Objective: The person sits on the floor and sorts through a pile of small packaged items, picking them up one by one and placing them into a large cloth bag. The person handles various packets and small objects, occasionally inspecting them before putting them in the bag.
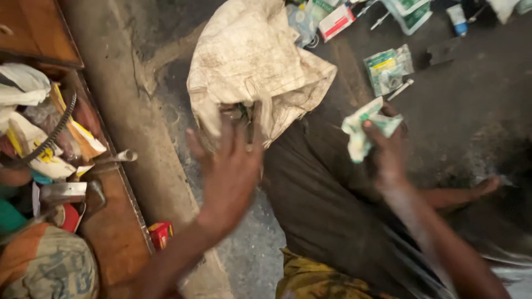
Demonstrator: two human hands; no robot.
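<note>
My left hand (230, 166) is blurred, fingers spread, at the mouth of a dirty cream sack (255, 61) that lies on the grey floor; I see nothing held in it. My right hand (386, 152) is closed on a crumpled white and green packet (363, 126), held above my dark-trousered leg (321, 205). Something dark sits in the sack's opening, too blurred to make out.
Small packets (389, 69) and boxes (336, 22) lie scattered on the floor at the top right. A wooden board or drawer (111, 232) with cluttered papers, a cable and metal tools runs along the left. A small red box (160, 233) lies by its edge.
</note>
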